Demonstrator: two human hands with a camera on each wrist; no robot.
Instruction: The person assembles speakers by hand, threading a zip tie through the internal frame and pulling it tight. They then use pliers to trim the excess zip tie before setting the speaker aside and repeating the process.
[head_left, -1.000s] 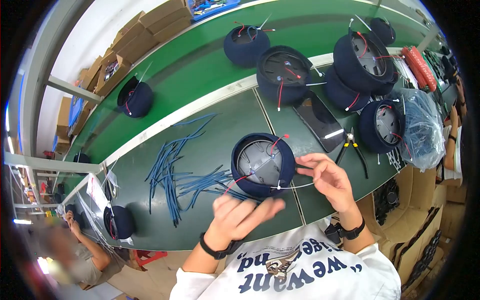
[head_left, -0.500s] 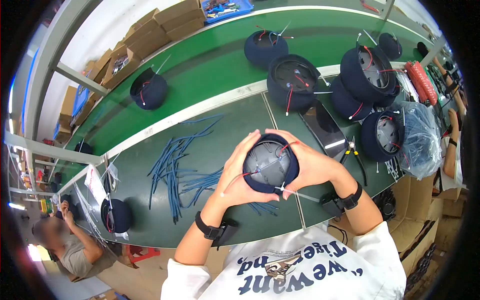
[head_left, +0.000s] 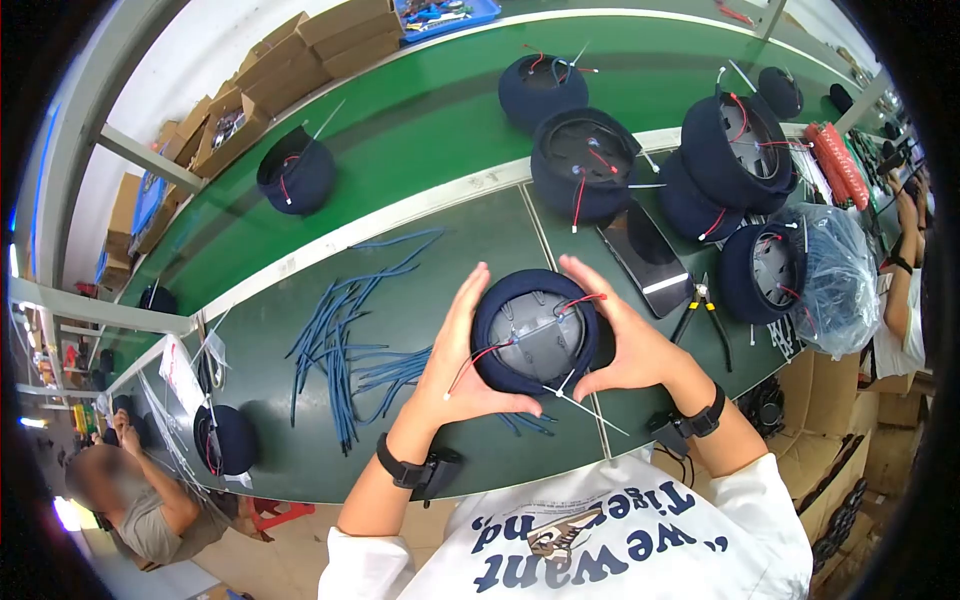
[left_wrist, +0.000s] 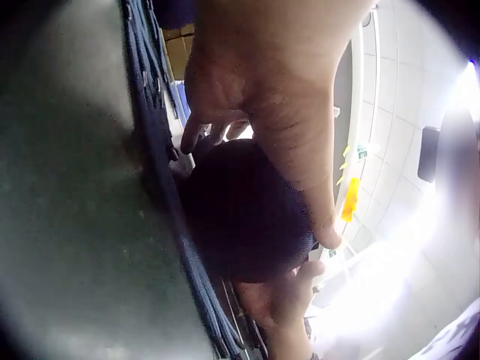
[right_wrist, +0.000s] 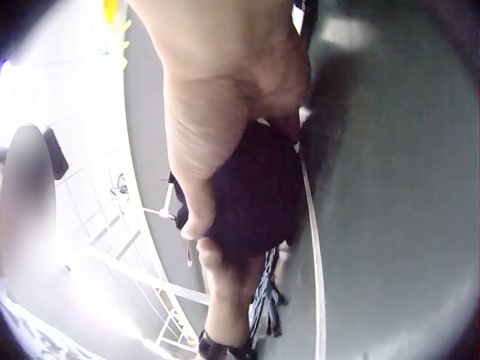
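A round dark-blue cap-like piece with a grey inner shell lies on the green table between both hands. Two red leads and a thin white tie stick out of it. My left hand cups its left side, fingers long and fairly straight, thumb along the lower edge. On the other side my right hand is spread, its thumb near the lower right edge and its fingertips apart from the rim. Both wrist views show the dark piece between the hands; some fingertips are hidden.
Blue strips lie left of the piece. A phone, pliers, several similar dark pieces and a plastic bag are at the right and back. A person sits at the far left.
From working at the piece's lower edge and the tie, both hands came up around its sides. Since half a second ago their fingers have spread wider apart, showing more of the piece.
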